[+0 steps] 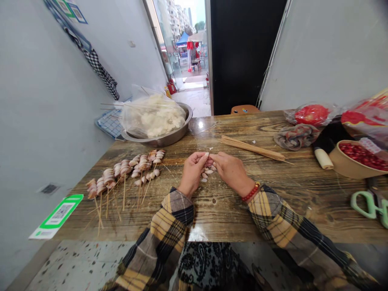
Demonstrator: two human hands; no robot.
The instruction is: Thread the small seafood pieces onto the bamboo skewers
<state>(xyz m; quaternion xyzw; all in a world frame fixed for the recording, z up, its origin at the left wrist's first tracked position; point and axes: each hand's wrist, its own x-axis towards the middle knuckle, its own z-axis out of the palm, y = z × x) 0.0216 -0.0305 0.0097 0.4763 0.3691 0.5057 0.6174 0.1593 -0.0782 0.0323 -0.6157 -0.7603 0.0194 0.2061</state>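
My left hand [195,169] is closed, its thumb and forefinger pinching a small pale piece [207,154] that looks like a garlic clove. Fingertips of my right hand [232,169] meet it from the other side, bent together; what they grip, if anything, is hidden. Just below the fingers, several similar pale pieces [205,175] lie loose on the wooden table [218,218]. To the left rest several loaded skewers [121,169], threaded with pinkish-white pieces. A bundle of bare bamboo skewers [254,148] lies beyond my right hand.
At the back left stands a metal basin [169,139] holding a plastic bag [151,115] of whitish food. On the right are a crumpled cloth [296,136], a tub [348,163] of red berries or beads, and green-handled scissors [365,204]. A QR-code card [62,214] marks the left edge.
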